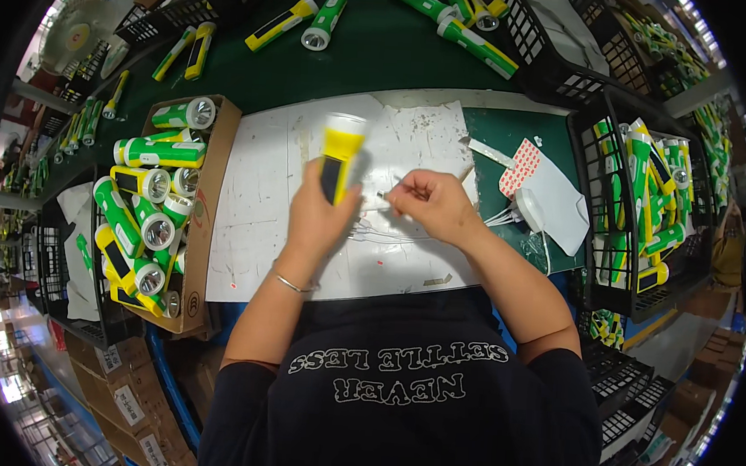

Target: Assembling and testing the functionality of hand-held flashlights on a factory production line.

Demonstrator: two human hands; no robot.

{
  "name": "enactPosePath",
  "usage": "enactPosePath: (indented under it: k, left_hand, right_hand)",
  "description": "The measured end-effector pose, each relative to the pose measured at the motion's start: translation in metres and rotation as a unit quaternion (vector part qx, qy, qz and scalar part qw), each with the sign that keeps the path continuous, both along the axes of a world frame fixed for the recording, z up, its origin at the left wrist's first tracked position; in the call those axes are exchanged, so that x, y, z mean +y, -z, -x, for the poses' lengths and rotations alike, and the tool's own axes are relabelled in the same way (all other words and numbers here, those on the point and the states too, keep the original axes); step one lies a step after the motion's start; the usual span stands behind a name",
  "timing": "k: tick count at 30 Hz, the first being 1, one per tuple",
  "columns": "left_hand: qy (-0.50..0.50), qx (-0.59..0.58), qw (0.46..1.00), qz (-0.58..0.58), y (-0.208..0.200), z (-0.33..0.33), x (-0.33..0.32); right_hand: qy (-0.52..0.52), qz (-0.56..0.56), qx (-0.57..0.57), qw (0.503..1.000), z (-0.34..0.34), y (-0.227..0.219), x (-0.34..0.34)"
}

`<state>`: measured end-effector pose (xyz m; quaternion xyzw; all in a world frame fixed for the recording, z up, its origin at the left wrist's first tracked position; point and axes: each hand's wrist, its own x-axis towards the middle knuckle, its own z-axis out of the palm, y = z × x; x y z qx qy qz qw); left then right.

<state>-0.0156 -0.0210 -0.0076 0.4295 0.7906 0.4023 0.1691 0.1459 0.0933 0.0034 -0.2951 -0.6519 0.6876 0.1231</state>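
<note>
My left hand [321, 211] is wrapped round a flashlight [345, 137] with a yellow body, a black panel and a white head, which points away from me. The flashlight is slightly smeared by motion. Just right of it, my right hand [434, 204] pinches a small cable plug [382, 196] with a metal-looking tip; its exact kind is too small to tell. The plug is apart from the flashlight. Thin white cables [390, 237] lie on the white board [260, 200] under my hands. More cables run beneath my right wrist toward a round white device [528, 210].
A cardboard box [225, 130] of green and yellow flashlights stands at left, a black crate [599, 238] of them at right. Several flashlights [324, 23] lie on the green surface [375, 62] beyond. A red-patterned sticker sheet [520, 167] lies near the white device.
</note>
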Motion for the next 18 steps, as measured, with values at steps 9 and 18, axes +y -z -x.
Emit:
enactPosePath:
  k: [9, 18]
  left_hand:
    - [0.195, -0.447, 0.844, -0.223, -0.017, -0.028, 0.019]
    - [0.129, -0.485, 0.857, -0.115, -0.010, -0.009, 0.014]
  right_hand:
    - [-0.004, -0.210, -0.010, 0.978, -0.027, -0.042, -0.012]
    - [0.364, -0.476, -0.488, 0.635, -0.245, -0.110, 0.136]
